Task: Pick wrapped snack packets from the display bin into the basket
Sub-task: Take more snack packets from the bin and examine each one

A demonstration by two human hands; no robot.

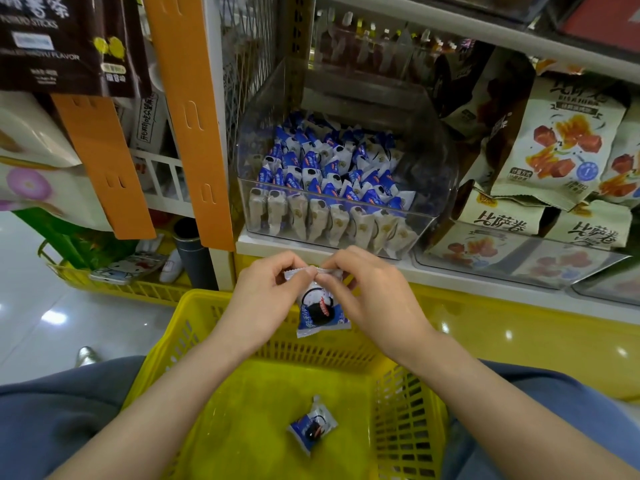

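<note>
Nearest the lens, between the person's blue-clad knees (69,410), a yellow slatted basket (398,410) holds one blue-and-white wrapped snack packet (312,424) lying on its floor, with glossy pale shop floor (52,323) to the left. Above the basket's far wall a second packet (320,311) hangs upright, its crimped top edge pinched by the left hand (263,296) and right hand (374,296) together, fingers curled. Just behind, on the white shelf ledge (263,245), the clear display bin (440,161) is packed with rows of the same packets (332,174), with pale snack bags (561,140) at its right and orange hanging strips (194,116) at its left.
</note>
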